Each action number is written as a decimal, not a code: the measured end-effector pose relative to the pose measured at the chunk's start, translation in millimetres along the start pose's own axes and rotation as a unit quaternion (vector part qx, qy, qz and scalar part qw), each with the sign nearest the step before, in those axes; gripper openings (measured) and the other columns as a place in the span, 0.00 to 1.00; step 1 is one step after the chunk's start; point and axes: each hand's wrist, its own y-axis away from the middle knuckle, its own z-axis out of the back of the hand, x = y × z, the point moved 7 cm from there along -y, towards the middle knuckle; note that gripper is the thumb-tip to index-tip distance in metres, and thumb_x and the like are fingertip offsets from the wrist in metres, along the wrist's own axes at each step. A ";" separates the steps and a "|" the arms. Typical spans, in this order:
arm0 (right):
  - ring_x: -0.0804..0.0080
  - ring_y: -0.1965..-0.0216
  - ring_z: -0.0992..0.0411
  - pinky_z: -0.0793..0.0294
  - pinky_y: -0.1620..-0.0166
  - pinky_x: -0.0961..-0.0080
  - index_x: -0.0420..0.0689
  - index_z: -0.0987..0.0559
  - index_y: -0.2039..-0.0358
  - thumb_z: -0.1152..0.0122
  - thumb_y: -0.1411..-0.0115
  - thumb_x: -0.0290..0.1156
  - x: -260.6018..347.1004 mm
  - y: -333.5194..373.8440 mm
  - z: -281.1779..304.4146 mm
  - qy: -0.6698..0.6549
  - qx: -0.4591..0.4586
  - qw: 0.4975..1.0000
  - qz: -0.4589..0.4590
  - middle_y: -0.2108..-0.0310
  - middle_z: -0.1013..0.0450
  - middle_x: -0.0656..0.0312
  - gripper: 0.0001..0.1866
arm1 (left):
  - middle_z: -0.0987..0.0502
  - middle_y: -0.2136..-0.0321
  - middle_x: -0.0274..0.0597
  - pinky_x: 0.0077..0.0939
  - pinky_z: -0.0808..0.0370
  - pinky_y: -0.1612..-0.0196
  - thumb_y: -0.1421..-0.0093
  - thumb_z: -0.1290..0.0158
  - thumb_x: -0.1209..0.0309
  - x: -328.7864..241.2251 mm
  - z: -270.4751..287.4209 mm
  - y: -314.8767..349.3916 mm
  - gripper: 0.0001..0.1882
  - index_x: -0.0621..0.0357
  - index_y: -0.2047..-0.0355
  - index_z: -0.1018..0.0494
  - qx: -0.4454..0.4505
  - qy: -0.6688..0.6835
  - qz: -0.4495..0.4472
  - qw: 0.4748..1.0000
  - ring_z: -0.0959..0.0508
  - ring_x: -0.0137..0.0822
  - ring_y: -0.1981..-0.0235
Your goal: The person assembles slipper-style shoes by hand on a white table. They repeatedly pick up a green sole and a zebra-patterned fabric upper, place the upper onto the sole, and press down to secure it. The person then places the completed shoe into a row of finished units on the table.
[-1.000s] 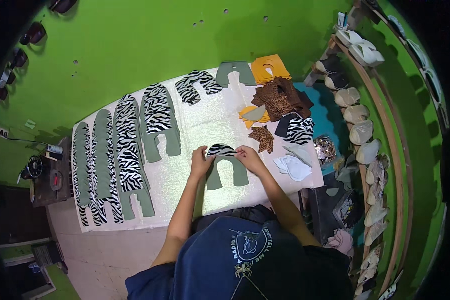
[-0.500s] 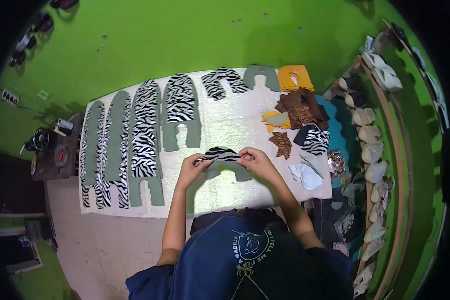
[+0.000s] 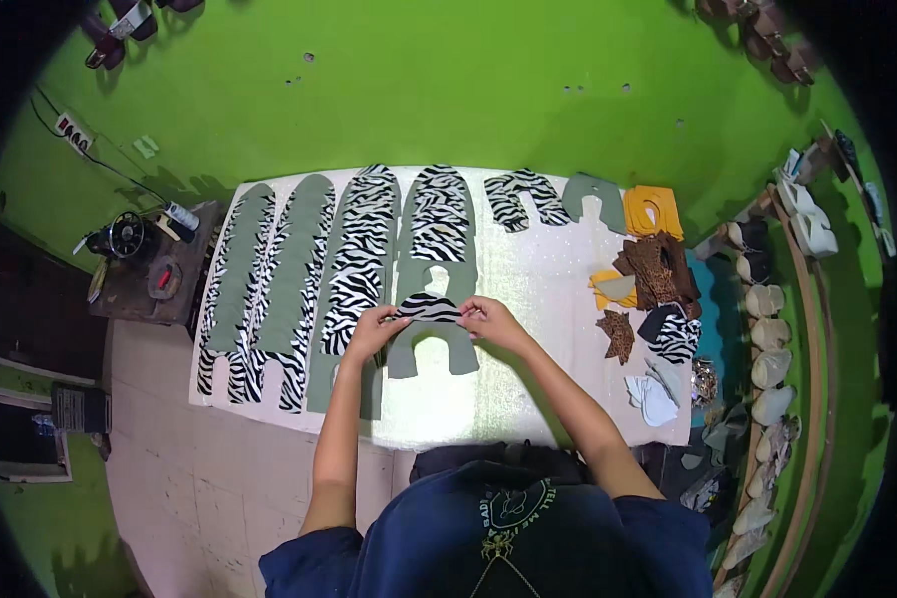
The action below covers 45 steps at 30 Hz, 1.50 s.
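Zebra-print cut piece (image 3: pixel 429 306) stretched between left hand (image 3: pixel 377 329) and right hand (image 3: pixel 486 319), fingers of both pinched on its ends, above grey-green U-shaped piece (image 3: pixel 431 347) on white table (image 3: pixel 548 289)

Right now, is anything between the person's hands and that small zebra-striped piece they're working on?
No. The left hand and the right hand each pinch an end of the zebra-striped piece, holding it directly over the grey-green cut-out on the white table. Nothing visible lies between.

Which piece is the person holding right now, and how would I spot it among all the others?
Find the white table against the green wall. Near its front middle, the left hand and right hand pinch the zebra-striped piece over a grey-green cutout. It is the only striped piece held between two hands.
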 end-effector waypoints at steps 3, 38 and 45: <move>0.84 0.79 0.36 0.33 0.76 0.88 0.38 0.29 0.66 0.43 0.48 0.25 0.6 -15.7 8.1 -0.010 -0.009 1.000 -0.008 0.77 0.34 0.68 0.09 | 0.30 0.81 0.26 0.14 0.38 0.78 0.49 0.44 0.64 -4.1 5.6 -24.6 0.11 0.61 0.73 0.26 0.007 -0.057 -0.027 0.998 0.35 0.18 0.80; 0.77 0.81 0.34 0.34 0.78 0.81 0.38 0.28 0.72 0.43 0.54 0.21 -45.9 -102.6 72.4 0.145 -0.235 0.961 0.012 0.81 0.32 0.63 0.06 | 0.28 0.72 0.43 0.23 0.31 0.67 0.58 0.37 0.63 16.1 6.6 -103.4 0.26 0.65 0.61 0.31 -0.101 -0.182 -0.108 0.972 0.28 0.33 0.72; 0.79 0.81 0.35 0.34 0.77 0.80 0.38 0.27 0.73 0.42 0.55 0.22 -34.9 -99.2 68.4 0.203 -0.265 0.942 0.036 0.82 0.32 0.64 0.06 | 0.33 0.73 0.39 0.19 0.33 0.73 0.57 0.38 0.66 39.9 9.2 -62.5 0.30 0.65 0.55 0.35 -0.048 -0.155 -0.065 0.985 0.33 0.27 0.77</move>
